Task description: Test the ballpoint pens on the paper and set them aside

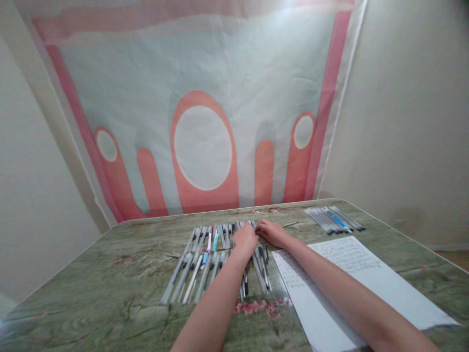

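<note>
By clear, thin plastic pens (222,238)
Left hand (246,237) and right hand (270,231) curl near the green wood-look tabletop's (110,288) far edge; can't tell if pinching.

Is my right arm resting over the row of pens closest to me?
No, the right arm stretches over the white paper, to the right of the near row of pens.

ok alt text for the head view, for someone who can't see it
Left hand and right hand close together at rows of pens on a wood-patterned table; written-on paper and more pens lie to the right.
</note>
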Tool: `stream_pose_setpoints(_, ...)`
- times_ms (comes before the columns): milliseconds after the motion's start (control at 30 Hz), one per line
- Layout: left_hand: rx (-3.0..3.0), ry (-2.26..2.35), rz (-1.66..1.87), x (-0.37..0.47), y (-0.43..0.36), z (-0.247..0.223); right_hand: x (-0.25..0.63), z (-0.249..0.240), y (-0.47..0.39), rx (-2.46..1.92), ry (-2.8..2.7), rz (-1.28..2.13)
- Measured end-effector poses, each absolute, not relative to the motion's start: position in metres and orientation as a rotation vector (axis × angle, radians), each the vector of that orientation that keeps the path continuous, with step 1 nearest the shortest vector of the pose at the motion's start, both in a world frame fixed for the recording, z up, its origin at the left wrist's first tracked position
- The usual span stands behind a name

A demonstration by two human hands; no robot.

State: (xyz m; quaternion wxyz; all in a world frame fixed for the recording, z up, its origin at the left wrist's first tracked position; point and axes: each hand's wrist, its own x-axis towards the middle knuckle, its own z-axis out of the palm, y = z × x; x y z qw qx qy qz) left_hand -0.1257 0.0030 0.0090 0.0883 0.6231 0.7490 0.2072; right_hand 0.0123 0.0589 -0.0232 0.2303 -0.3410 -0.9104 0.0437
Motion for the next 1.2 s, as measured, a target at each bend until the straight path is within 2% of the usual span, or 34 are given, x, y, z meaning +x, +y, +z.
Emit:
stream_pose_setpoints(100,1.898,2.304,0.372,-0.122,0.006,0.015,0.012,-0.024,0.060,-0.939,-2.495,0.155)
stream_pose_setpoints(233,1.837,2.322,0.229,-0.113,0.011,0.025,0.013,-0.024,0.062,-0.953,-2.454,0.202)
stream_pose_setpoints(733,1.785,2.313,0.147,-0.099,0.020,0.036,0.020,-0.030,0.073,-1.134,-2.375,0.190)
stream_pose_setpoints(1200,1.836,2.236,0.037,-0.105,0.023,0.034,0.025,-0.038,0.077,-1.084,-2.120,0.167)
